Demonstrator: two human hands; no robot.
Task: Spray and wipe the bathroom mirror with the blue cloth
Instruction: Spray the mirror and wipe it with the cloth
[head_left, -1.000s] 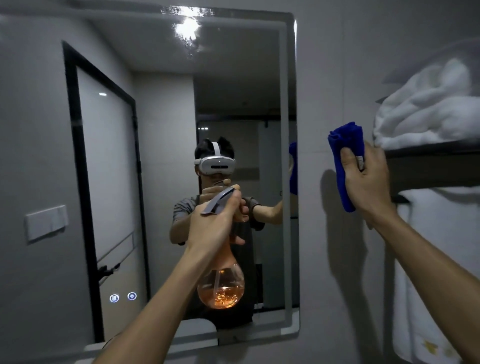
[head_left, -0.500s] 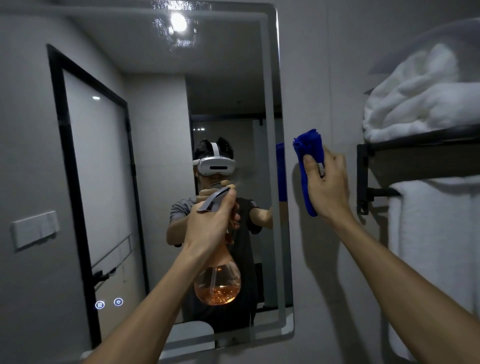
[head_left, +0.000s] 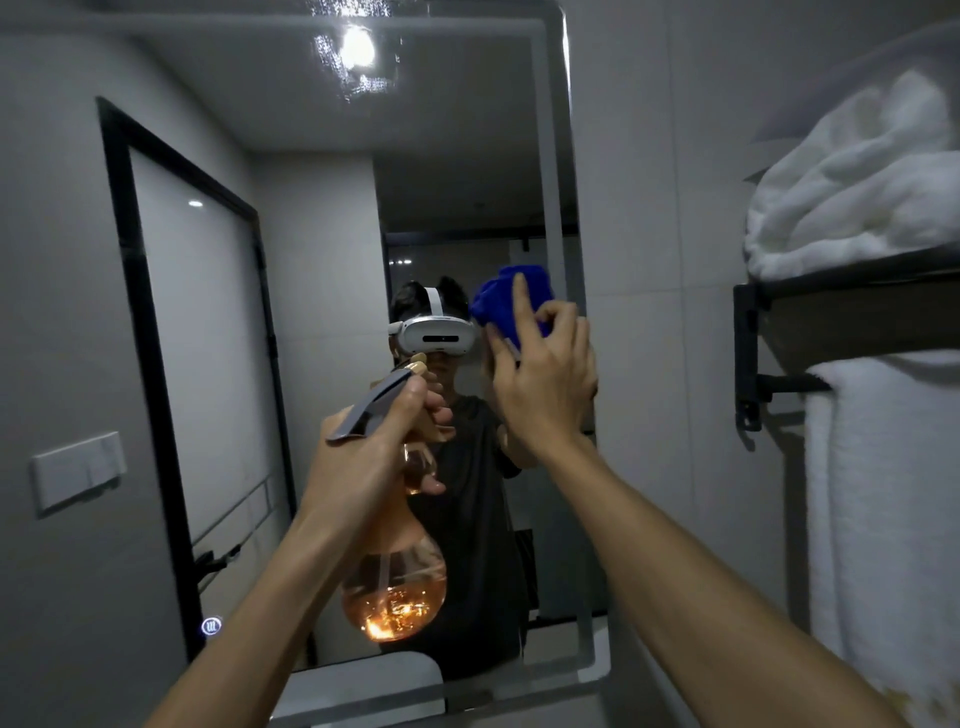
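Observation:
The bathroom mirror fills the left and middle of the view, with wet spray droplets near its top under the reflected lamp. My left hand grips the neck of an amber, bulb-shaped spray bottle, held upright in front of the glass with its grey trigger head by my thumb. My right hand holds the bunched blue cloth up against the right part of the mirror, at about head height. Whether the cloth touches the glass I cannot tell.
A black wall shelf at the right carries folded white towels. Another white towel hangs from the bar below it. A lit touch button glows at the mirror's lower left. Grey tiled wall separates mirror and shelf.
My right hand has carried the blue cloth leftward from the wall beside the towel shelf onto the mirror's right part. The left hand still holds the bottle in the same spot.

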